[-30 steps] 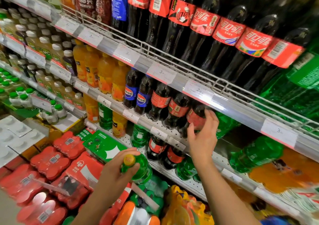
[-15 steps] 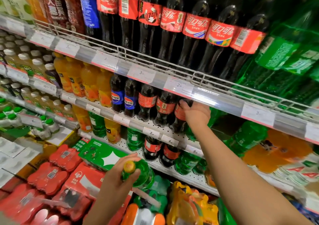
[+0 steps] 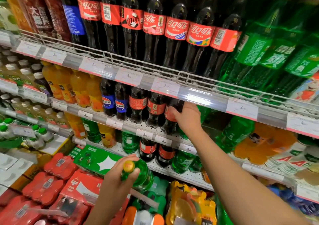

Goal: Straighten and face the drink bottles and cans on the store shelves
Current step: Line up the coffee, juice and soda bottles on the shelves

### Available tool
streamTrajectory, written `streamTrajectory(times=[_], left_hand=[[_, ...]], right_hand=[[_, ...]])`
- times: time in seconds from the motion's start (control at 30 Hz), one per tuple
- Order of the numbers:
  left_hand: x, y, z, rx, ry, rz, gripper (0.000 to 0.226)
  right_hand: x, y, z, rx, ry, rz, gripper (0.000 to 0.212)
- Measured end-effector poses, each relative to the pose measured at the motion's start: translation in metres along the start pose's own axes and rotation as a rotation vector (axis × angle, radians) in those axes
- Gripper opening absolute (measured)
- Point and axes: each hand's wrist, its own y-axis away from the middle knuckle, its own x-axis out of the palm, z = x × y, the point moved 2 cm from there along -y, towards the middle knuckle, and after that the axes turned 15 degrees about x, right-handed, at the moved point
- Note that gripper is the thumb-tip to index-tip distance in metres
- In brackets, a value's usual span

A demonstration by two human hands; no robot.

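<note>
Left hand (image 3: 119, 178) low in front of the bottom shelf, fingers wrapped round the neck of a green bottle (image 3: 140, 174) with a yellow cap, held tilted above the red multipacks (image 3: 51, 186). Middle shelf (image 3: 131, 123): orange bottles (image 3: 81, 88), then two blue-label colas (image 3: 114, 102), then red-label cola bottles (image 3: 146, 107). Right hand (image 3: 187, 117) reaches under the price rail (image 3: 198, 95), fingers curled on the rightmost red-label cola (image 3: 170, 116), thumb across its label
</note>
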Motion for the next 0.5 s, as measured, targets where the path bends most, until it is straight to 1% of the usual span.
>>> streamTrajectory(times=[0.07,0.1,0.13,0.2,0.23,0.27,0.3,0.37,0.4,0.43,0.47,0.5], left_hand=[[0.009,-0.007,-0.005,-0.048,-0.002,0.007,0.022],[0.012,-0.012,-0.008,-0.067,0.003,0.003,0.020],[0.016,-0.017,-0.011,-0.074,0.006,0.000,0.019],[0.027,-0.026,-0.020,-0.063,0.012,0.004,0.018],[0.033,-0.032,-0.026,-0.057,0.016,0.006,0.021],[0.041,-0.038,-0.032,-0.055,0.022,0.006,0.027],[0.048,-0.044,-0.038,-0.052,0.020,0.007,0.035],[0.065,-0.055,-0.051,-0.031,0.010,0.053,0.046],[0.074,-0.060,-0.059,-0.020,0.008,0.088,0.048],[0.083,-0.064,-0.067,-0.008,0.012,0.120,0.047],[0.092,-0.068,-0.076,0.011,0.015,0.147,0.045],[0.101,-0.071,-0.086,0.042,0.018,0.167,0.040]], right_hand=[[-0.003,0.029,-0.020,-0.112,-0.179,-0.019,0.056],[-0.003,0.045,-0.033,-0.154,-0.263,0.006,0.057],[0.000,0.062,-0.046,-0.195,-0.302,0.058,0.053],[0.010,0.094,-0.072,-0.277,-0.284,0.193,0.042],[0.015,0.108,-0.084,-0.307,-0.262,0.258,0.044],[0.019,0.121,-0.094,-0.316,-0.236,0.319,0.050],[0.021,0.130,-0.102,-0.302,-0.208,0.373,0.061],[0.023,0.142,-0.115,-0.229,-0.150,0.433,0.089],[0.023,0.144,-0.121,-0.192,-0.139,0.425,0.099],[0.021,0.145,-0.127,-0.162,-0.149,0.384,0.104],[0.016,0.143,-0.132,-0.136,-0.166,0.322,0.103],[0.010,0.140,-0.137,-0.108,-0.177,0.260,0.097]])
